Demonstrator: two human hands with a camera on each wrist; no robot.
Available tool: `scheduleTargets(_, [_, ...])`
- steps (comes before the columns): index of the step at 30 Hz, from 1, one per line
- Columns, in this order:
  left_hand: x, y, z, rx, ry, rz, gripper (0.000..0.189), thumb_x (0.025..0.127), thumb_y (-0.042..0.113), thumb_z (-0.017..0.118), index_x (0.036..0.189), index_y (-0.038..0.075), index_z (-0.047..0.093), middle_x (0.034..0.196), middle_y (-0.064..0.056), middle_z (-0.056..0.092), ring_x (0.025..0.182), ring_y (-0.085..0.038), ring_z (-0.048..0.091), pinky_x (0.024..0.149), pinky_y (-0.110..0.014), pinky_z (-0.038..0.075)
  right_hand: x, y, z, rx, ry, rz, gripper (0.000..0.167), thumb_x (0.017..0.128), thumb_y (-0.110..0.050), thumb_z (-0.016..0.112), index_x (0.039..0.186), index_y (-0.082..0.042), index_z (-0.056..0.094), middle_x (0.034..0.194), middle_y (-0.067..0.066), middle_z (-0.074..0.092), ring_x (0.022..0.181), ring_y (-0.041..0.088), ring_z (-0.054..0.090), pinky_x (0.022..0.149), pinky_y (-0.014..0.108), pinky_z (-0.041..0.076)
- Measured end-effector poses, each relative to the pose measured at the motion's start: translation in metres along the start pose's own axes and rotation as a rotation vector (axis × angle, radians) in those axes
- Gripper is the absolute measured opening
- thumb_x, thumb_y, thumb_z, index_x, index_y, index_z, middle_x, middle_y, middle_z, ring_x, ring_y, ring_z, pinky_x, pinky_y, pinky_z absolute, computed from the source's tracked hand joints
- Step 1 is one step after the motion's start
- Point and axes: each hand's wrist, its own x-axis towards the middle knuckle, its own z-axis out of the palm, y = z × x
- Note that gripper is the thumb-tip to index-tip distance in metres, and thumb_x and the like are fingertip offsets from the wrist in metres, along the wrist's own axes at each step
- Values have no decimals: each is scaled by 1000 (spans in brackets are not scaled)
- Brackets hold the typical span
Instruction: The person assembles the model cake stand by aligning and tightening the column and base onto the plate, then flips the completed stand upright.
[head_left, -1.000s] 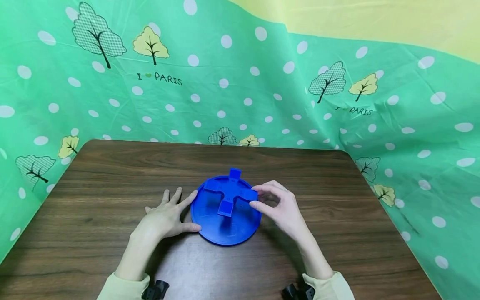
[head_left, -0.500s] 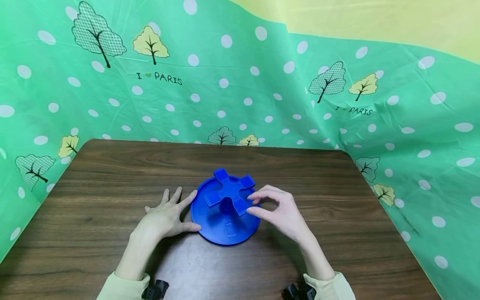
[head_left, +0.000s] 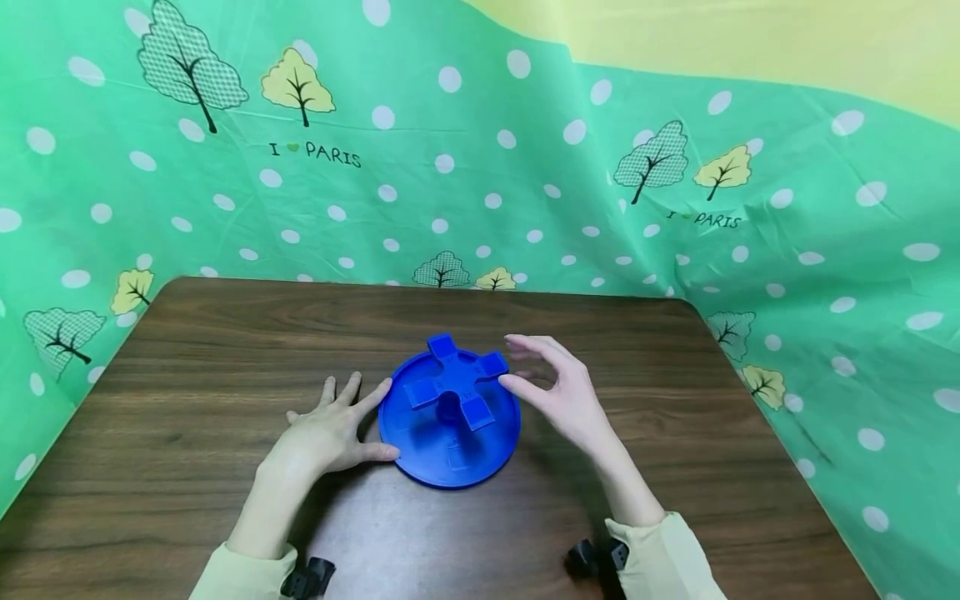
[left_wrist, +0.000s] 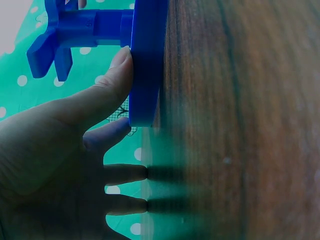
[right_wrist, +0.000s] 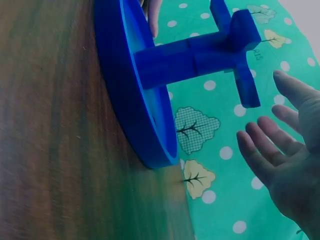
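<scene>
A round blue disc with a raised rim (head_left: pixel 487 457) lies on the table. From its middle rises a blue post (right_wrist: pixel 170 62), topped by a blue four-armed cross piece (head_left: pixel 457 379). My left hand (head_left: pixel 318 442) rests at the disc's left side, fingers spread and straight. Its thumb and forefinger touch the rim, as the left wrist view also shows. To the right of the cross is my right hand (head_left: pixel 562 392), thumb and fingers loosely bent beside the upper right arm. In the right wrist view, that hand (right_wrist: pixel 290 160) holds nothing, with a gap between it and the cross.
The dark wooden table (head_left: pixel 225 367) extends around the disc on all sides. Behind it hangs a green dotted curtain (head_left: pixel 420 158) printed with trees. Each wrist carries a small black device, such as the left one (head_left: pixel 309 577), near a pale sleeve (head_left: pixel 243 575).
The cross turned clockwise on its post as the right fingers moved with one arm. Since then the right hand has moved away from that arm, up toward the upper right one. The left hand stays.
</scene>
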Motion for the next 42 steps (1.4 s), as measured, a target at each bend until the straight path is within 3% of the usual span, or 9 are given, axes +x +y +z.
scheduleTargets(4, [0,0,0,-2,-1,-1,104,82,70,72,165,28,25,170,-26,18,153,-61,11,96,-94,21,9,3,2,-44,-62,48,48,92,-21,80,137,-28,65,131,6,70,119,18,68,94,32,61])
scheduleTargets(9, [1,0,0,0,0,-1,103,83,70,72,165,28,25,170,-26,19,153,-62,11,96,-94,21,11,4,4,-91,-103,67,45,92,-26,79,135,-22,67,130,3,71,117,17,69,96,36,61])
scheduleTargets(21, [0,1,-2,5,-4,-3,104,82,70,72,165,28,25,170,-26,18,153,-61,12,95,-94,22,-5,0,2,-59,-79,90,34,91,-25,81,123,-17,74,116,-4,74,106,14,70,91,35,62])
scheduleTargets(31, [0,0,-1,5,-2,4,104,82,70,72,164,27,25,170,-27,19,153,-62,12,95,-94,22,-28,-9,7,-33,-73,82,32,87,-24,85,117,-25,75,111,-5,74,103,14,71,92,50,61])
scheduleTargets(42, [0,0,-1,0,1,7,103,83,69,72,165,27,25,170,-27,19,153,-61,13,95,-94,22,-35,-12,15,-48,-37,59,32,87,-24,84,117,-25,76,106,-6,74,100,13,69,89,41,63])
